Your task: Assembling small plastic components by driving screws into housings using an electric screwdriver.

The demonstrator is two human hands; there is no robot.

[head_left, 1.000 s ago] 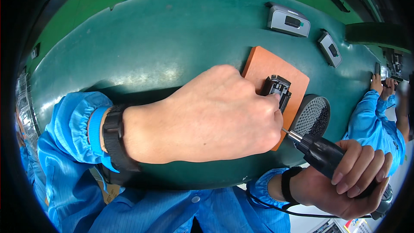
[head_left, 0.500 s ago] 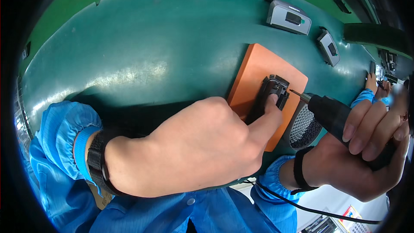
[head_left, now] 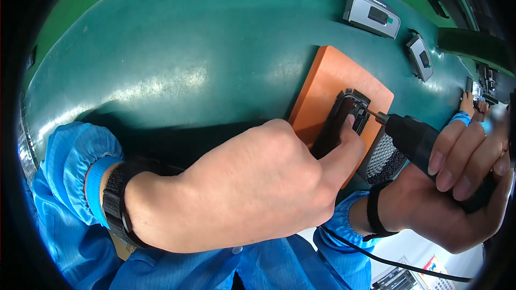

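Observation:
A black plastic part (head_left: pixel 339 117) lies on an orange block (head_left: pixel 336 75). My left hand (head_left: pixel 274 177) is closed on it; the index finger presses its upper face, while the thumb's grip is hidden beneath the hand. My right hand (head_left: pixel 462 166) wraps round a black electric screwdriver (head_left: pixel 411 135), held slanting in from the right. Its thin bit reaches the right end of the black part, close to my left fingertip. Whether a screw sits under the bit is too small to tell.
Beside the block's right edge stands a container with a perforated grey wall (head_left: pixel 380 156) and dark bits. Two grey-and-black devices (head_left: pixel 372 15) (head_left: pixel 420 58) lie farther back on the green table (head_left: pixel 226 32). Another person's hands (head_left: pixel 469 103) work at far right. A black cable (head_left: pixel 387 259) runs below.
The screwdriver bit, apart from the black part before, now meets its right end. In the picture, the block and devices have shifted slightly right and up. Both hands keep their grips.

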